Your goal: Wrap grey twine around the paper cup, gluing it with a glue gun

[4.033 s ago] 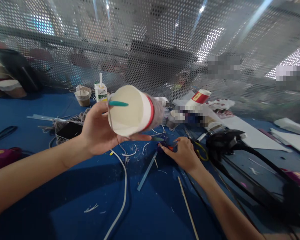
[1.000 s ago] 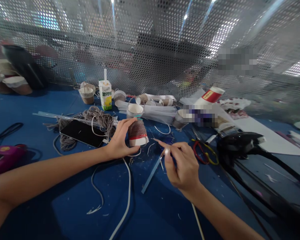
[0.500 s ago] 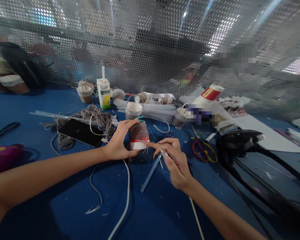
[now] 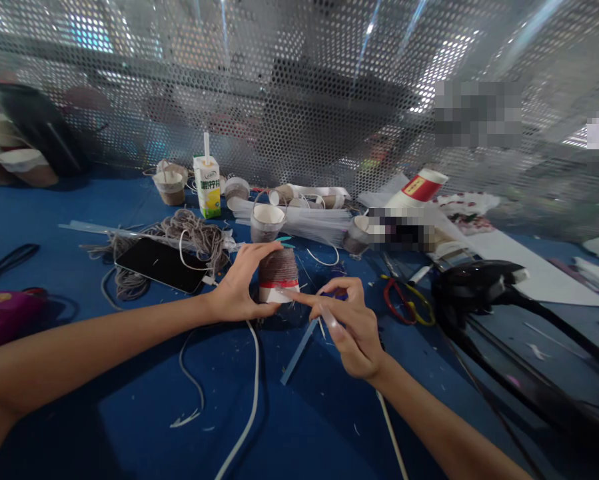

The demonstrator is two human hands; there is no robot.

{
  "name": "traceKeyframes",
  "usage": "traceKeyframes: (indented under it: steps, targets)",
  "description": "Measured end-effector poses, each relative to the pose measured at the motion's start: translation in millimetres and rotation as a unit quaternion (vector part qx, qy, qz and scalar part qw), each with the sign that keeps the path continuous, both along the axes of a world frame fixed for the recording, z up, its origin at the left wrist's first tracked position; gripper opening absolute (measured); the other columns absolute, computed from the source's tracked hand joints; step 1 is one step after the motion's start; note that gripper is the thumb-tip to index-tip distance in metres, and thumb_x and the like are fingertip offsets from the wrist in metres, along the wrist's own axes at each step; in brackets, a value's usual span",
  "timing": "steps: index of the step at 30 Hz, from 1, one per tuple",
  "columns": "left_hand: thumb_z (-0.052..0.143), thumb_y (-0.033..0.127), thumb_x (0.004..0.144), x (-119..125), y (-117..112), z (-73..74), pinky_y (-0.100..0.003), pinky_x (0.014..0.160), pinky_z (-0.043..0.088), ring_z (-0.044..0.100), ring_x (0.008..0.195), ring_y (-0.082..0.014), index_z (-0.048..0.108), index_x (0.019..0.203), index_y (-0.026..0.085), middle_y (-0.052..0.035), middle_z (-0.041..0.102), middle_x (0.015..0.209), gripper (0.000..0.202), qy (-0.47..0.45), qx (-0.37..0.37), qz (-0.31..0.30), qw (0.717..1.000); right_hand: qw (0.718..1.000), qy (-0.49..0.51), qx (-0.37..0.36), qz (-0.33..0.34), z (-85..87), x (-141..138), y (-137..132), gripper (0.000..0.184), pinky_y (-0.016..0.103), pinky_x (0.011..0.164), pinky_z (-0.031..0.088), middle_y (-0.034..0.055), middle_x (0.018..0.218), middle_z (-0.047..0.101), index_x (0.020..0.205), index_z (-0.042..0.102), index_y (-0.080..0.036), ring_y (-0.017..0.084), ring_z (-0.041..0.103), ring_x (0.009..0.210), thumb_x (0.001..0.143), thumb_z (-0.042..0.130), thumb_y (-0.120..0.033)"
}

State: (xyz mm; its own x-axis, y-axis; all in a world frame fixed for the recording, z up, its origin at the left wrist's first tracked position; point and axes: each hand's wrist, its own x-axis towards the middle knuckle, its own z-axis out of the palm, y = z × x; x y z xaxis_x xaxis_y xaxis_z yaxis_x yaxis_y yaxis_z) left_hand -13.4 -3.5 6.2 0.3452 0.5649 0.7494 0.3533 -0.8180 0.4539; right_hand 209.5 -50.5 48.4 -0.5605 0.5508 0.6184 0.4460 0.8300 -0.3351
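Paper cup (image 4: 278, 268) stands mouth down on the blue table (image 4: 304, 427), just ahead of the person.

Left hand (image 4: 236, 287): thumb and fingers clasped round the cup's side, steadying it.

Right hand (image 4: 356, 330): closed on a pale translucent stick (image 4: 329, 316), possibly glue, though the view is too soft to be sure. Its forefinger reaches to the cup's lower edge.

Progress, as judged: brown cord covers the cup wall down to the red band. The white strip at the rim is bare.

Loose cord (image 4: 194, 235) lies well apart, beside a phone (image 4: 162, 265).
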Motion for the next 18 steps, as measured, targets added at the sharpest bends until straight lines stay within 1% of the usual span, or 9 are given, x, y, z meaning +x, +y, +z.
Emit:
traceKeyframes:
  steps: [2, 4, 7, 9, 11, 15, 17, 18]
  targets:
    - [0.071, 0.034, 0.07, -0.1, -0.9, 0.3, -0.051, 0.103, 0.042, 0.052, 0.12, -0.0328, 0.032, 0.139, 0.023, -0.0138, 0.054, 0.132, 0.08, 0.012, -0.008, -0.001, 1.0, 1.0, -0.012, 0.0, -0.009, -0.2, -0.4, -0.5, 0.038, 0.044, 0.08, 0.042, 0.0031, 0.076, 0.072, 0.116, 0.067, -0.025, 0.025, 0.05, 0.088, 0.091, 0.038, -0.023]
    - [0.072, 0.035, 0.07, -0.5, -1.2, 0.2, -0.052, 0.103, 0.041, 0.052, 0.121, -0.0336, 0.032, 0.139, 0.024, -0.0135, 0.054, 0.131, 0.081, 0.017, -0.016, -0.002, 1.0, 1.0, -0.018, -0.004, -0.02, 0.4, -1.8, -0.9, 0.037, 0.043, 0.08, 0.042, 0.0033, 0.075, 0.071, 0.112, 0.069, -0.025, 0.025, 0.051, 0.088, 0.091, 0.039, -0.022]
    - [0.072, 0.035, 0.069, -0.8, -0.3, -0.3, -0.052, 0.102, 0.042, 0.052, 0.121, -0.0335, 0.033, 0.139, 0.024, -0.0136, 0.055, 0.13, 0.08, 0.01, -0.018, -0.005, 1.0, 0.999, -0.009, -0.006, -0.04, 1.1, -3.4, -0.2, 0.034, 0.042, 0.078, 0.043, 0.0033, 0.077, 0.072, 0.095, 0.071, -0.025, 0.024, 0.051, 0.086, 0.092, 0.037, -0.02]
    - [0.072, 0.033, 0.069, -0.8, 0.7, -0.5, -0.052, 0.102, 0.043, 0.052, 0.12, -0.0331, 0.033, 0.139, 0.023, -0.0136, 0.055, 0.131, 0.08, 0.0, -0.014, -0.009, 1.0, 0.998, 0.01, 0.001, -0.056, -0.2, -2.8, 1.3, 0.035, 0.042, 0.078, 0.043, 0.0035, 0.074, 0.07, 0.082, 0.069, -0.025, 0.024, 0.053, 0.086, 0.092, 0.037, -0.021]
    - [0.072, 0.033, 0.068, -0.6, 1.6, -0.6, -0.051, 0.101, 0.044, 0.053, 0.12, -0.0327, 0.033, 0.139, 0.023, -0.0136, 0.054, 0.131, 0.081, -0.006, -0.008, -0.018, 1.0, 0.997, 0.036, 0.018, -0.071, -3.7, -0.7, 3.4, 0.035, 0.044, 0.078, 0.043, 0.0037, 0.071, 0.07, 0.073, 0.065, -0.024, 0.025, 0.054, 0.086, 0.093, 0.037, -0.02]
    - [0.071, 0.033, 0.069, -0.4, 2.6, -0.7, -0.05, 0.102, 0.045, 0.053, 0.121, -0.0327, 0.035, 0.138, 0.022, -0.0143, 0.055, 0.13, 0.078, -0.013, -0.01, -0.033, 0.999, 0.988, 0.102, 0.076, -0.09, -13.6, 6.9, 6.9, 0.034, 0.045, 0.075, 0.045, 0.004, 0.076, 0.073, 0.07, 0.061, -0.024, 0.025, 0.057, 0.082, 0.093, 0.036, -0.02]
    - [0.071, 0.032, 0.069, -0.5, 3.0, -1.2, -0.051, 0.103, 0.044, 0.052, 0.122, -0.0329, 0.035, 0.138, 0.022, -0.0144, 0.054, 0.131, 0.078, -0.017, -0.021, -0.03, 0.999, 0.977, 0.132, 0.106, -0.129, -17.1, 11.0, 7.7, 0.037, 0.045, 0.073, 0.045, 0.0054, 0.076, 0.074, 0.069, 0.06, -0.024, 0.026, 0.058, 0.08, 0.094, 0.033, -0.022]
    - [0.072, 0.032, 0.069, -0.5, 3.2, -1.6, -0.051, 0.104, 0.043, 0.051, 0.123, -0.0329, 0.035, 0.138, 0.022, -0.0142, 0.054, 0.132, 0.078, -0.019, -0.027, -0.027, 0.999, 0.974, 0.124, 0.107, -0.157, -18.0, 12.7, 7.9, 0.039, 0.047, 0.073, 0.045, 0.007, 0.078, 0.073, 0.069, 0.059, -0.024, 0.027, 0.058, 0.08, 0.094, 0.03, -0.024]
